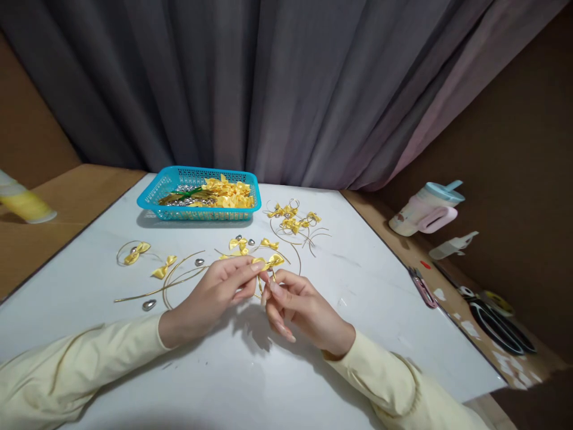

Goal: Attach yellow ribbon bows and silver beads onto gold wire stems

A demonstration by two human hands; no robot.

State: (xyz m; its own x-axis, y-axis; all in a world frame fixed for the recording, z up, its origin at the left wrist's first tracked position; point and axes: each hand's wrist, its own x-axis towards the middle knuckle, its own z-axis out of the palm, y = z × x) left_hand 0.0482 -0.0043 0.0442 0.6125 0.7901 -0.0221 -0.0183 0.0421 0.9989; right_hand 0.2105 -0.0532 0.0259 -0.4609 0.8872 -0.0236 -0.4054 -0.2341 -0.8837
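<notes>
My left hand (226, 288) and right hand (302, 304) pinch the bow (271, 261) and wire (260, 286); pulling hard could bend it.

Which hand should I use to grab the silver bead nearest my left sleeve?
Probably your left hand: the silver bead lies near that wrist, while your right hand would have to reach across. The left would first have to release the yellow bow it pinches.

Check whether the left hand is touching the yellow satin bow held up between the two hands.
Touching. In the head view, the left hand pinches one end of the bow between thumb and finger.
</notes>
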